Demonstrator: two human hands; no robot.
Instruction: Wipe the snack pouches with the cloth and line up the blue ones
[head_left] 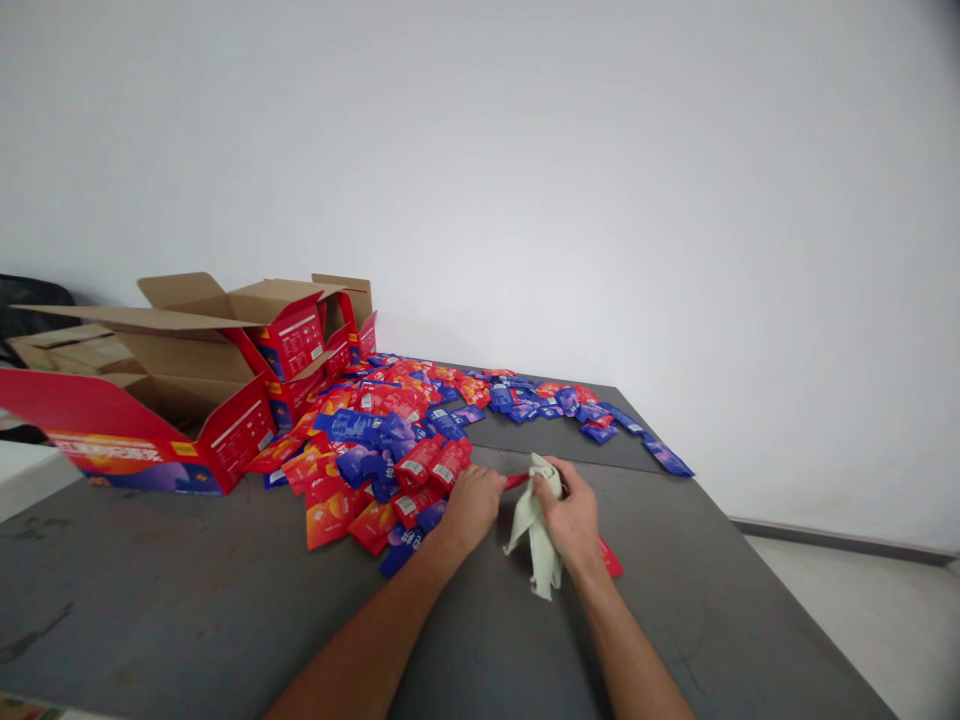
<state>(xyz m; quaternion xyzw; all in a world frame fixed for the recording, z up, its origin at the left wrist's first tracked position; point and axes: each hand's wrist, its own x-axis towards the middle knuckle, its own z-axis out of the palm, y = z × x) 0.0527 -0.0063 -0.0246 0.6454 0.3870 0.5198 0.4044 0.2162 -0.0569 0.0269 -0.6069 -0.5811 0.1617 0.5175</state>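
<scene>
A big gray table [187, 600] fills the bottom half of the picture, with a white wall [600, 200] behind it. In the left middle sit open red cardboard boxes [225, 370] with their brown flaps up. Next to them, spreading from the middle toward the right, is a big messy pile of red and blue packets [405, 430] lying on the table.

Just below the middle of the picture are the two hands. The left hand [471, 505] rests at the near edge of the pile, with its fingers curled shut on the end of a red packet [516, 481]. The right hand [574, 518] is just beside it, closed around a pale cloth [536, 545] that hangs down onto the table. The cloth sits between the two hands. A bit of another red packet [611, 560] peeks out from under the right wrist.
</scene>
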